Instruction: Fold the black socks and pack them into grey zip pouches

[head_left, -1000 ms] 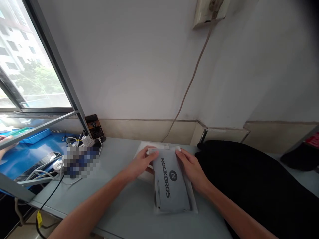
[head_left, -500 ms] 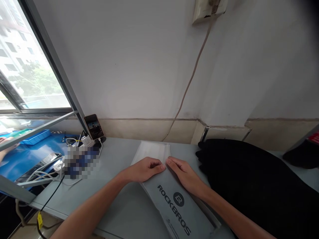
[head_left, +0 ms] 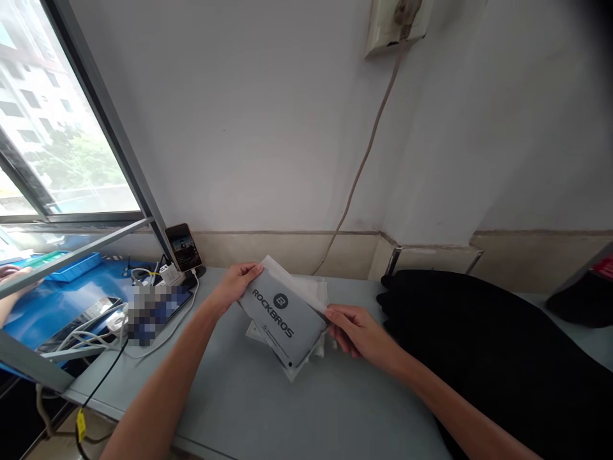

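A flat, translucent plastic packaging bag (head_left: 287, 322) printed with "ROCKBROS" and a round logo is held tilted between my two hands. My left hand (head_left: 238, 281) pinches its upper left corner. At the right edge, my right hand (head_left: 357, 329) grips it between thumb and fingers. Under the held bag lie more clear plastic bags (head_left: 313, 287) on the grey table (head_left: 249, 409), mostly covered by it. The bag's contents cannot be made out.
A black cloth (head_left: 479, 345) lies heaped on the right. To the left, a phone (head_left: 184, 246) stands upright near white cables (head_left: 158, 342) and a metal frame (head_left: 90, 246). Beyond it, another person's hand (head_left: 12, 278) shows near a blue tray (head_left: 76, 265).
The printed bag has moved up and away from the table's front edge and turned. My left hand shifted left to its corner, my right hand to its right edge, uncovering bags beneath.
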Demonstrator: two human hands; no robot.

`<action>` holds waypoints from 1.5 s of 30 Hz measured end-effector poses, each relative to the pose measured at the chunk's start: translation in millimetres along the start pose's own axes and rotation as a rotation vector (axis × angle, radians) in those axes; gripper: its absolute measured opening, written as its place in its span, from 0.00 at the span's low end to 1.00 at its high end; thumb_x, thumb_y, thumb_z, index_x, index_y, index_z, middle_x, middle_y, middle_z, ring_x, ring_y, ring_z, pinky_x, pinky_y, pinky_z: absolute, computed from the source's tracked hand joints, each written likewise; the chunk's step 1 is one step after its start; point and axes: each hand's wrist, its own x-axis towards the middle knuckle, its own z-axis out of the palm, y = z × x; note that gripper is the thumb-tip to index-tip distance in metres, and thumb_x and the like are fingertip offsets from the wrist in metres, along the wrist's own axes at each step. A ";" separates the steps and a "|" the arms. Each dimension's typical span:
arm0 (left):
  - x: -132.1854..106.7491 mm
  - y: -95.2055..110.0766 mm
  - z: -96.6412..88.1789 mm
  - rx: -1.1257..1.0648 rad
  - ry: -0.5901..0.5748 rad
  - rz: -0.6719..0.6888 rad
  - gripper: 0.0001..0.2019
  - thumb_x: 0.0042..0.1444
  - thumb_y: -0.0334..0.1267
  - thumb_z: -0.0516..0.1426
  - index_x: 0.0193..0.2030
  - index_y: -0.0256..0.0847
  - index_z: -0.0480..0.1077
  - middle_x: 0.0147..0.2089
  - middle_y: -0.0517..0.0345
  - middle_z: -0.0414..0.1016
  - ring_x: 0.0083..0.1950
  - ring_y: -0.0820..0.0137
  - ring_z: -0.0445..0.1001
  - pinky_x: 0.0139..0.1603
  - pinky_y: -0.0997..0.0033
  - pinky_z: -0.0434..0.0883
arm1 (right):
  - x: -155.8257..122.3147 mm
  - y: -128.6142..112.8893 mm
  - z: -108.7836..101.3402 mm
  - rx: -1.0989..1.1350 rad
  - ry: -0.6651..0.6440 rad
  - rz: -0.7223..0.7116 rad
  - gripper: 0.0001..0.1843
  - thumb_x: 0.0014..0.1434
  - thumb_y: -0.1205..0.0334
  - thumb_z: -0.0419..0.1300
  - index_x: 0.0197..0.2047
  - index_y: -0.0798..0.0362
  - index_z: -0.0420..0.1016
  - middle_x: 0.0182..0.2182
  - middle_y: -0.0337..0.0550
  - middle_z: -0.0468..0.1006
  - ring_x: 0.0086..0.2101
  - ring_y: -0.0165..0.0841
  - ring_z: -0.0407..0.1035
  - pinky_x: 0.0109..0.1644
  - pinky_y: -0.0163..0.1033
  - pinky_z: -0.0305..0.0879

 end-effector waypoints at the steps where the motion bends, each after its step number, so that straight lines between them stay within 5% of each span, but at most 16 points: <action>1: 2.8 -2.2 -1.8 0.029 0.040 0.033 0.27 0.55 0.64 0.61 0.34 0.37 0.76 0.28 0.57 0.74 0.29 0.68 0.71 0.26 0.75 0.65 | 0.9 1.4 -0.6 0.005 0.003 0.001 0.29 0.64 0.34 0.54 0.24 0.50 0.66 0.13 0.31 0.65 0.16 0.26 0.54 0.20 0.32 0.52; 5: 8.6 -7.7 -2.4 0.050 0.118 0.114 0.26 0.56 0.63 0.60 0.34 0.38 0.76 0.30 0.58 0.73 0.31 0.69 0.69 0.28 0.75 0.64 | 5.1 6.2 -2.3 0.054 0.052 -0.019 0.28 0.65 0.35 0.54 0.28 0.51 0.71 0.18 0.34 0.70 0.18 0.27 0.60 0.21 0.32 0.56; 9: 0.3 -6.3 9.6 -0.040 -0.036 0.060 0.25 0.59 0.63 0.59 0.39 0.38 0.77 0.29 0.60 0.73 0.27 0.72 0.67 0.27 0.76 0.63 | 4.2 1.2 -2.4 0.159 0.129 -0.137 0.22 0.63 0.38 0.60 0.47 0.47 0.78 0.31 0.37 0.75 0.30 0.32 0.70 0.30 0.36 0.69; 15: -12.0 -9.1 46.4 -0.083 -0.233 0.123 0.22 0.60 0.59 0.60 0.34 0.38 0.76 0.30 0.59 0.73 0.28 0.74 0.67 0.28 0.76 0.62 | -4.5 -10.4 2.8 0.216 -0.127 -0.098 0.23 0.65 0.41 0.61 0.55 0.47 0.79 0.44 0.43 0.82 0.45 0.41 0.76 0.47 0.43 0.73; 24: -20.1 -11.7 78.1 -0.226 0.191 0.217 0.19 0.56 0.56 0.65 0.37 0.39 0.78 0.30 0.57 0.77 0.35 0.68 0.74 0.38 0.71 0.70 | -9.5 -17.1 8.7 0.133 -0.340 -0.118 0.19 0.58 0.49 0.71 0.50 0.47 0.82 0.41 0.41 0.84 0.38 0.41 0.77 0.40 0.41 0.72; 27: -25.5 -9.7 81.6 -0.344 0.195 0.149 0.25 0.61 0.63 0.58 0.46 0.41 0.75 0.34 0.56 0.77 0.34 0.69 0.74 0.36 0.72 0.69 | -7.3 -14.9 11.0 0.136 -0.164 -0.167 0.21 0.58 0.44 0.68 0.48 0.48 0.82 0.42 0.42 0.84 0.38 0.42 0.77 0.41 0.43 0.72; 30: -27.4 -14.6 86.9 -0.388 0.031 0.076 0.27 0.62 0.65 0.56 0.49 0.42 0.73 0.38 0.54 0.77 0.34 0.69 0.74 0.34 0.72 0.69 | -1.7 -8.7 9.8 0.208 0.128 -0.176 0.26 0.59 0.38 0.65 0.51 0.47 0.79 0.46 0.45 0.83 0.44 0.46 0.77 0.49 0.48 0.73; 32: -26.5 -20.1 91.2 -0.334 -0.047 0.105 0.25 0.61 0.63 0.59 0.47 0.40 0.73 0.35 0.56 0.75 0.32 0.70 0.72 0.31 0.73 0.67 | 1.8 -5.4 8.4 0.238 0.191 -0.151 0.27 0.59 0.37 0.64 0.53 0.47 0.77 0.49 0.47 0.82 0.47 0.47 0.76 0.55 0.52 0.72; 35: -22.1 -26.3 93.7 -0.293 -0.013 0.143 0.23 0.59 0.61 0.61 0.43 0.39 0.71 0.32 0.57 0.74 0.30 0.70 0.71 0.29 0.73 0.66 | 6.0 -2.0 6.5 0.203 0.217 -0.158 0.26 0.58 0.37 0.64 0.50 0.48 0.77 0.48 0.47 0.82 0.48 0.47 0.76 0.56 0.51 0.71; 38: -13.8 -29.3 86.9 -0.283 0.092 0.165 0.22 0.59 0.60 0.61 0.40 0.39 0.69 0.32 0.56 0.75 0.31 0.69 0.73 0.32 0.72 0.69 | 9.7 2.7 2.5 0.089 0.500 -0.212 0.21 0.59 0.38 0.63 0.42 0.47 0.75 0.39 0.41 0.79 0.43 0.43 0.74 0.48 0.46 0.72; 41: -4.3 -34.8 72.9 0.003 0.173 0.137 0.18 0.68 0.55 0.52 0.44 0.40 0.67 0.35 0.54 0.77 0.32 0.68 0.75 0.32 0.71 0.71 | 10.7 10.1 -5.1 0.037 0.783 -0.176 0.17 0.64 0.41 0.58 0.38 0.46 0.68 0.30 0.36 0.69 0.33 0.38 0.67 0.37 0.42 0.67; 45: 0.0 -50.1 59.0 0.339 0.166 0.033 0.12 0.67 0.40 0.52 0.55 0.39 0.64 0.40 0.49 0.78 0.38 0.60 0.79 0.40 0.62 0.74 | 8.8 19.1 -14.2 0.040 0.966 -0.125 0.15 0.67 0.43 0.55 0.39 0.45 0.64 0.31 0.36 0.66 0.32 0.38 0.64 0.34 0.43 0.63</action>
